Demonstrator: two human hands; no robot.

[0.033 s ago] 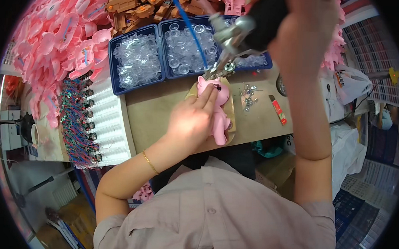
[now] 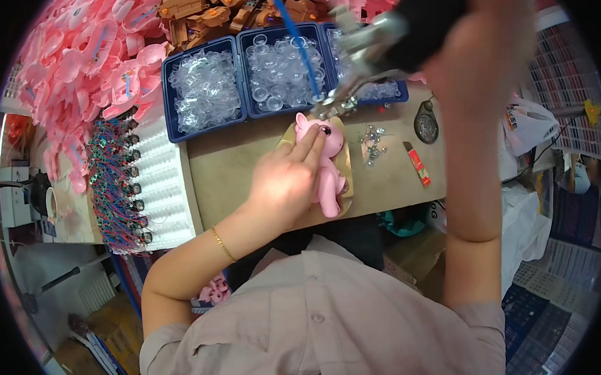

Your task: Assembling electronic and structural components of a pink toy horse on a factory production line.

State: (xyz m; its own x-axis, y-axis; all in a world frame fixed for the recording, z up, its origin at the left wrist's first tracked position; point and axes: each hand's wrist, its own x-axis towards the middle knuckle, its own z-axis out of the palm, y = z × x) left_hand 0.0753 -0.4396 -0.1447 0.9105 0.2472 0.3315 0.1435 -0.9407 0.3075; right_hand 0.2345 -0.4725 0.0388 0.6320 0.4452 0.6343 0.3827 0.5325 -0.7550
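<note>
My left hand [image 2: 284, 180] holds down a pink plastic animal figure [image 2: 328, 189], two fingers stretched along its head beside the dark eye. The figure lies on a yellowish piece [image 2: 346, 196] on the table. Blurred by motion, my right hand [image 2: 480, 68] is closed around the black grip of a power screwdriver [image 2: 380, 47] with a silver metal front. A blue hose [image 2: 295, 36] runs down to the screwdriver's front end, which hangs just above the figure's head. Small shiny metal pieces [image 2: 373, 145] lie right of the figure.
Blue bins [image 2: 245, 78] of clear plastic parts stand behind. Pink shells [image 2: 84, 64] pile at left, brown parts [image 2: 201, 5] at the back. Wired components [image 2: 116, 179] line a white tray [image 2: 166, 188]. A red cutter [image 2: 419, 167] and a dark disc [image 2: 425, 124] lie at right.
My right hand and the screwdriver have shifted right, the tip drawing slightly up from the figure's head. The dark disc shows more fully. My left hand and the figure have barely moved.
</note>
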